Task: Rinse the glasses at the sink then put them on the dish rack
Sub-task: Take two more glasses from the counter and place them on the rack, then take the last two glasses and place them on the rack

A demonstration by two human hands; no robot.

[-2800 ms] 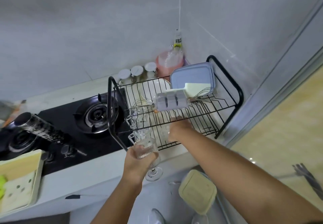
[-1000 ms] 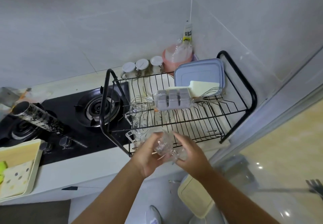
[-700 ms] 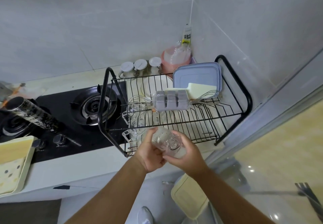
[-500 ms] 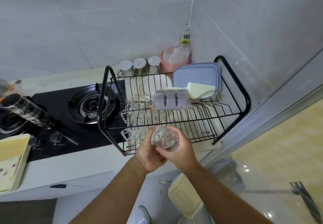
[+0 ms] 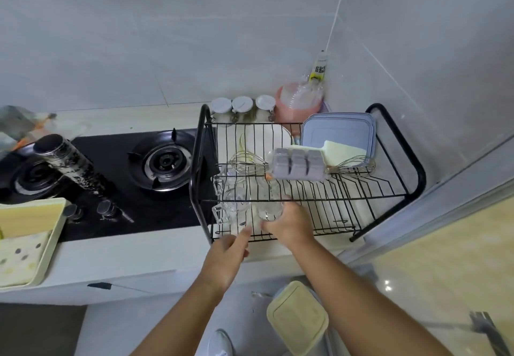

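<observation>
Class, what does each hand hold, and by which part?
Right hand grips a clear drinking glass round its side over the black wire dish rack; left hand holds nothing.

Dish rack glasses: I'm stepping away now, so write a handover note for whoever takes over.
Right hand grips a clear glass at the front left of the dish rack, not yet released.
Left hand is open and empty by the rack's front edge.
Done: glass mugs sit on the rack beside it.
Left: settle and release this glass; the sink is out of view, so any remaining glasses cannot be told.
</observation>
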